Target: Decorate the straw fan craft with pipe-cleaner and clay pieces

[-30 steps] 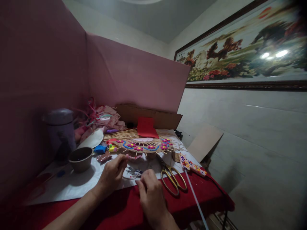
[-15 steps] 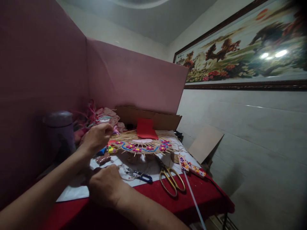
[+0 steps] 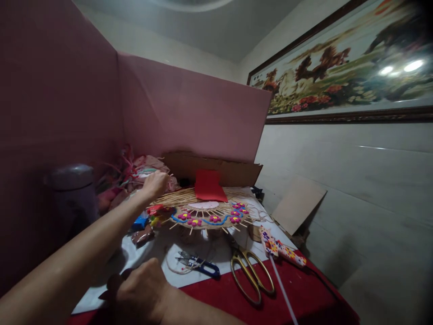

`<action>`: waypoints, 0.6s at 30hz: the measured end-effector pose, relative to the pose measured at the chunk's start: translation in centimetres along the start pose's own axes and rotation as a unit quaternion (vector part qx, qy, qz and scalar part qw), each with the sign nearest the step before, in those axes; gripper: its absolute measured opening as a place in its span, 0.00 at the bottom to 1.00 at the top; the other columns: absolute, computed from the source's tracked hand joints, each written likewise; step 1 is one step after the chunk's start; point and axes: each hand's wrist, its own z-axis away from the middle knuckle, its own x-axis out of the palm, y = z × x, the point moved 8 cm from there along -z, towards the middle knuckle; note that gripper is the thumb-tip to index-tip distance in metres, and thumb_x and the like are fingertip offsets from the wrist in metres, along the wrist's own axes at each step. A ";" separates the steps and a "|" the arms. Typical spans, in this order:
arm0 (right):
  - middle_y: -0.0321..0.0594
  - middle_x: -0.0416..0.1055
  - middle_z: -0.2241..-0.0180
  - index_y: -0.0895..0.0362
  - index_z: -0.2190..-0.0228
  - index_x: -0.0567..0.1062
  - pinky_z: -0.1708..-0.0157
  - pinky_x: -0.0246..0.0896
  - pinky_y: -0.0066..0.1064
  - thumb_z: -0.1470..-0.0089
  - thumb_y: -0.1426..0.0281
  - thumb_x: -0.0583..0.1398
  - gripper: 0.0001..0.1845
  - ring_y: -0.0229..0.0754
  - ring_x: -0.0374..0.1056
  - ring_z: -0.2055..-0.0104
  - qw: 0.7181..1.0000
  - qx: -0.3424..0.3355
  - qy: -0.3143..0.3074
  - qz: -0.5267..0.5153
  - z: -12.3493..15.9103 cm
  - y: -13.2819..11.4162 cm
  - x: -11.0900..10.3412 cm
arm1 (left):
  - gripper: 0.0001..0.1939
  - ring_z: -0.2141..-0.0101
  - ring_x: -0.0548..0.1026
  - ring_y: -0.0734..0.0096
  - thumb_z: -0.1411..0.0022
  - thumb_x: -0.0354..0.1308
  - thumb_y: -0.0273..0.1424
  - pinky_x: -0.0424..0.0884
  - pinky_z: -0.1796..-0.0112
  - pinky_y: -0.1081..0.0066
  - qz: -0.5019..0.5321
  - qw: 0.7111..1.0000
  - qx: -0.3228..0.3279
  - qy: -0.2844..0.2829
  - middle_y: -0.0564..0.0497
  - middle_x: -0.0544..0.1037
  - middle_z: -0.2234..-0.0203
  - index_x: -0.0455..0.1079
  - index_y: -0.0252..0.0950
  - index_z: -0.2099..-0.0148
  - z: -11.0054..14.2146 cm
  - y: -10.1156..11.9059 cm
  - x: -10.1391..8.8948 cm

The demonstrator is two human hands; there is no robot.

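Observation:
My left hand (image 3: 156, 184) reaches over the table's back left, its fingers curled closed beside a pile of pink cloth (image 3: 149, 164). Whatever it holds, if anything, is hidden. Low in front, my right hand (image 3: 145, 284) is closed. A dark shape lies at its fingers, too shaded to make out. Ahead of the hands is a fan-shaped piece (image 3: 203, 220) of thin sticks, with pink flowers and a wavy blue line. Blue-handled thread snips (image 3: 199, 264) lie to the right of my right hand, with loose string around them. Large gold-handled scissors (image 3: 250, 273) rest farther right.
A flower-patterned glue gun (image 3: 282, 248) with a clear stick lies on the right. Behind the fan piece are thin sticks (image 3: 179, 197) and red paper (image 3: 210, 185). A brown packet (image 3: 142, 235) and a lidded tumbler (image 3: 72, 194) stand left; pink panels (image 3: 189, 108) enclose the back.
My left hand has moved from the fan piece's front edge up and left toward the pink pile. My right hand has left the snips and shifted left. The view has turned slightly.

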 end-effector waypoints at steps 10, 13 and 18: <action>0.41 0.72 0.72 0.56 0.72 0.68 0.81 0.57 0.28 0.53 0.65 0.57 0.08 0.41 0.68 0.73 0.996 0.029 0.072 -0.032 0.7 0.5 -1.0 | 0.19 0.64 0.73 0.58 0.38 0.40 0.35 0.65 0.66 0.66 -0.020 0.994 -0.059 0.085 0.42 0.74 0.64 0.71 0.37 0.57 3.3 -2.4 -7.1; 0.40 0.70 0.74 0.57 0.73 0.68 0.80 0.55 0.28 0.49 0.68 0.55 0.05 0.41 0.66 0.73 0.991 0.052 0.102 -0.064 0.7 1.2 -1.5 | 0.18 0.69 0.71 0.64 0.38 0.39 0.36 0.62 0.70 0.70 0.014 0.992 -0.044 0.119 0.45 0.73 0.71 0.70 0.36 0.62 6.4 -3.3 -10.4; 0.36 0.67 0.77 0.56 0.77 0.64 0.76 0.52 0.26 0.47 0.73 0.54 0.08 0.37 0.63 0.75 0.962 0.142 0.172 -0.160 1.0 3.3 -2.3 | 0.16 0.83 0.61 0.76 0.41 0.44 0.36 0.55 0.78 0.74 0.106 0.973 -0.072 0.193 0.55 0.65 0.85 0.64 0.36 0.76 10.9 -6.5 -14.4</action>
